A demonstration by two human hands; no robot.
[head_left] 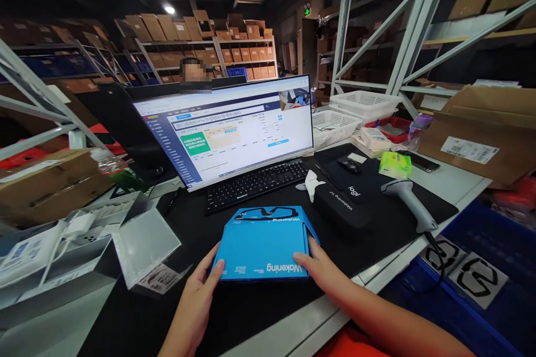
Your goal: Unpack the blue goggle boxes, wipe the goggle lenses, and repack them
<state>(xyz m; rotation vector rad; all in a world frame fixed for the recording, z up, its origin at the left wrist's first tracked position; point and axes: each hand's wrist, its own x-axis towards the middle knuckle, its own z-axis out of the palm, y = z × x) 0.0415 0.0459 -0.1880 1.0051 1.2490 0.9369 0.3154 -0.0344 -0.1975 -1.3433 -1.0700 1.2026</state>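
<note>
A flat blue cardboard box [262, 242] marked "Wakening", its lettering upside down to me, is held over the black desk mat. My left hand [205, 270] grips its left edge, thumb on top. The right edge is in my right hand [314, 265], with the thumb on the upper face and the other fingers mostly hidden. A flap with a dark glasses-like outline [272, 213] stands at the far side of the box. Just beyond it on the right lies a black "Wakening" case [341, 206] with a white piece [312, 184] beside it.
A monitor [234, 134] and black keyboard [255, 184] stand behind the box. To the right are a barcode scanner [410, 206], mouse [349, 164], green packet [396, 165] and cardboard box [477, 134]. A silver-white box [144, 242] and grey tray [71, 273] sit left. Another person is behind the monitor.
</note>
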